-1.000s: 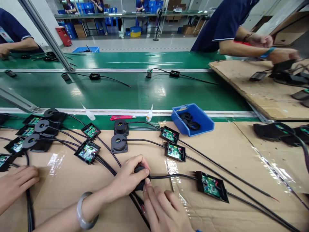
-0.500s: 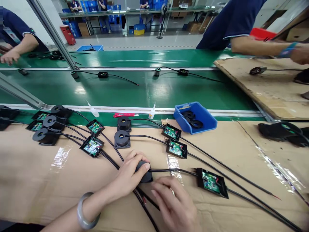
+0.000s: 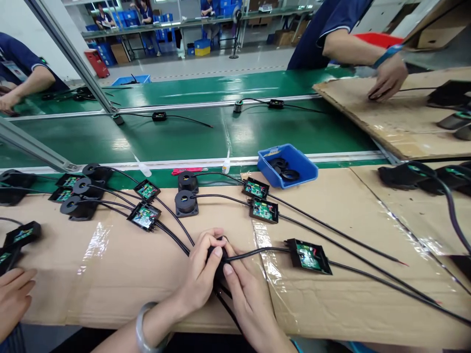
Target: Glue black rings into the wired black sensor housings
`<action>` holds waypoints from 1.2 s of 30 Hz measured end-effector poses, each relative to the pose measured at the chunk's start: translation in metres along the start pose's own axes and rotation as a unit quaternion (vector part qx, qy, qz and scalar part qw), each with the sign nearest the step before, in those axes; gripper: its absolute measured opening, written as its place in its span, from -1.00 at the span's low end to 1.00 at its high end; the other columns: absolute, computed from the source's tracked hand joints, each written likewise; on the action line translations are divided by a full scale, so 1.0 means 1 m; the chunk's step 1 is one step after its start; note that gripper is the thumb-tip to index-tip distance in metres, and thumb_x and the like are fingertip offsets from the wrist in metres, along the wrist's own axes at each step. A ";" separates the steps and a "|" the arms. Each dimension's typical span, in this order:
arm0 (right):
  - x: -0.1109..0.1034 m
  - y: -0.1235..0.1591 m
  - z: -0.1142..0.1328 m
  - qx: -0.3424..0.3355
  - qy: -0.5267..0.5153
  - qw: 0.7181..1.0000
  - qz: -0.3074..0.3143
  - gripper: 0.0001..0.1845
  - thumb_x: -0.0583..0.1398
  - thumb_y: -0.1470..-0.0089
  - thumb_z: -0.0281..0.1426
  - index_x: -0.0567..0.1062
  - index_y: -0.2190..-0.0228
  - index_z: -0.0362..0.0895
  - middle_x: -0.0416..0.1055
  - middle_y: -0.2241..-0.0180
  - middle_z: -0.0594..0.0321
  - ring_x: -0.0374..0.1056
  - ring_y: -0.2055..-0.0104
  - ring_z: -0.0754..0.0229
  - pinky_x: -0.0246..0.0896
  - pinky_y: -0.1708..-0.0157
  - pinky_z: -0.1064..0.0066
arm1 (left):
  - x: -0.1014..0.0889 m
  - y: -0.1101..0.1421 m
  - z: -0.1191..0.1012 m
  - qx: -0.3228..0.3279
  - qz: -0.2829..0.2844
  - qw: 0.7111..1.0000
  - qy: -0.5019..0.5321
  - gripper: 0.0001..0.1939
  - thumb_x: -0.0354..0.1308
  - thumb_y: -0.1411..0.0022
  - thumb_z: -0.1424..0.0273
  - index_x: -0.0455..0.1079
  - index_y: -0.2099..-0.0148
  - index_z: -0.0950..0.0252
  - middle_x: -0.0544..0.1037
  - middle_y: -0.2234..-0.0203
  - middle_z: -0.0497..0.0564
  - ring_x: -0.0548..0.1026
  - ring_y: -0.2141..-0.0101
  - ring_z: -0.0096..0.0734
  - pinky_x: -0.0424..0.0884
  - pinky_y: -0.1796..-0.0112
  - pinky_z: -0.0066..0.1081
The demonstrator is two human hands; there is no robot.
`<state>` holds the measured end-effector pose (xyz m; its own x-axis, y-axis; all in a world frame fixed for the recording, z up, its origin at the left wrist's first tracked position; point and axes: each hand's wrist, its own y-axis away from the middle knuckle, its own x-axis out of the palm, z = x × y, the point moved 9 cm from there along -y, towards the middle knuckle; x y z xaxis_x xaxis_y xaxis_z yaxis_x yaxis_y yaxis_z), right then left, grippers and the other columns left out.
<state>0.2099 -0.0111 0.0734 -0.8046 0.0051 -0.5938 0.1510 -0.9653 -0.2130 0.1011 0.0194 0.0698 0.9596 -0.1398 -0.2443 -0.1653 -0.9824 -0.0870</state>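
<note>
Cup (image 3: 220,269) is left of the bin (image 3: 300,175) and nearer the camera, with the fingers of the left hand (image 3: 200,272) and right hand (image 3: 250,289) gripping it. Its wire (image 3: 267,250) could come loose if they tug too hard.

Solid black all over the held round plastic housing (image 3: 221,268) and its slim round cable (image 3: 272,249). Green, dotted white and red, on the rectangular circuit board (image 3: 308,256) inside a black boxy plastic case (image 3: 324,267). Plain tan across the flat cardboard sheet (image 3: 128,274); solid blue on the open plastic bin (image 3: 303,173).
</note>
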 end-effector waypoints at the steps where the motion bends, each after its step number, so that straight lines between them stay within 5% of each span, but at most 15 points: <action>1: 0.001 0.001 -0.001 0.009 -0.018 1.000 -0.004 -0.49 -0.03 -0.35 -0.39 0.17 -0.29 -0.07 0.37 -0.15 0.04 0.25 -0.24 0.03 0.28 -0.17 0.09 | 0.001 0.001 0.000 0.001 0.006 1.000 0.000 -0.77 -0.10 -0.45 0.29 0.34 0.12 0.25 0.46 -0.02 0.16 0.39 -0.10 -0.21 0.33 -0.09 -0.15; 11: 0.001 0.006 0.001 0.000 -0.088 0.994 -0.059 -0.51 -0.03 -0.33 -0.43 0.26 -0.25 -0.09 0.44 -0.09 0.01 0.39 -0.13 0.06 0.41 -0.06 0.17 | 0.002 0.001 -0.010 0.035 -0.022 0.999 -0.022 -0.82 -0.04 -0.41 0.35 0.33 0.23 0.26 0.53 0.10 0.16 0.48 -0.01 -0.20 0.39 0.00 -0.17; 19: -0.001 -0.012 -0.004 0.000 -0.127 0.992 -0.023 -0.55 -0.04 -0.35 -0.40 0.32 -0.21 -0.09 0.52 0.01 0.05 0.43 -0.08 0.06 0.42 -0.03 0.18 | -0.001 -0.024 0.011 -0.084 0.033 0.993 0.075 -0.77 0.20 -0.23 0.22 0.42 0.33 0.30 0.62 0.19 0.15 0.50 -0.03 -0.12 0.38 -0.03 -0.21; 23: -0.015 -0.018 -0.001 -0.056 -0.003 0.998 0.034 -0.68 0.05 -0.29 -0.43 0.49 0.01 -0.11 0.54 0.11 0.07 0.48 0.06 0.02 0.45 0.07 0.15 | -0.001 -0.043 0.023 -0.120 0.075 0.988 0.059 -0.73 0.23 -0.16 0.19 0.43 0.37 0.31 0.63 0.22 0.15 0.54 0.06 -0.16 0.42 0.05 -0.29; 26: -0.035 -0.012 0.010 -0.115 0.066 0.991 0.006 -0.78 0.07 -0.25 -0.53 0.53 0.26 -0.14 0.54 0.29 0.15 0.48 0.27 0.13 0.44 0.28 0.33 | -0.002 -0.051 0.027 -0.132 0.082 0.988 0.026 -0.76 0.23 -0.13 0.23 0.42 0.42 0.31 0.64 0.29 0.12 0.56 0.15 -0.18 0.43 0.14 -0.32; 31: -0.030 0.002 0.046 -0.243 0.191 0.951 -0.025 -0.67 0.04 -0.23 -0.61 0.45 0.01 -0.25 0.52 0.08 0.03 0.38 0.13 0.04 0.31 0.16 0.19 | -0.002 -0.055 0.028 -0.148 0.089 0.985 0.007 -0.81 0.26 -0.06 0.29 0.43 0.45 0.31 0.65 0.35 0.09 0.57 0.22 -0.17 0.44 0.17 -0.31; 36: -0.008 -0.001 0.055 -0.274 0.292 0.916 -0.028 -0.69 0.05 -0.22 -0.60 0.49 0.07 -0.38 0.54 0.15 -0.06 0.31 0.24 0.02 0.13 0.31 0.17 | 0.000 -0.060 0.035 -0.159 0.118 0.980 0.015 -0.77 0.28 -0.05 0.25 0.44 0.47 0.32 0.64 0.43 0.08 0.59 0.28 -0.17 0.46 0.19 -0.31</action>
<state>0.1841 -0.0249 0.1211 -0.4003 0.3428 -0.8498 0.5140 -0.6838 -0.5180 0.1031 0.0831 0.0407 0.9104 -0.3660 -0.1931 -0.3081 -0.9110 0.2743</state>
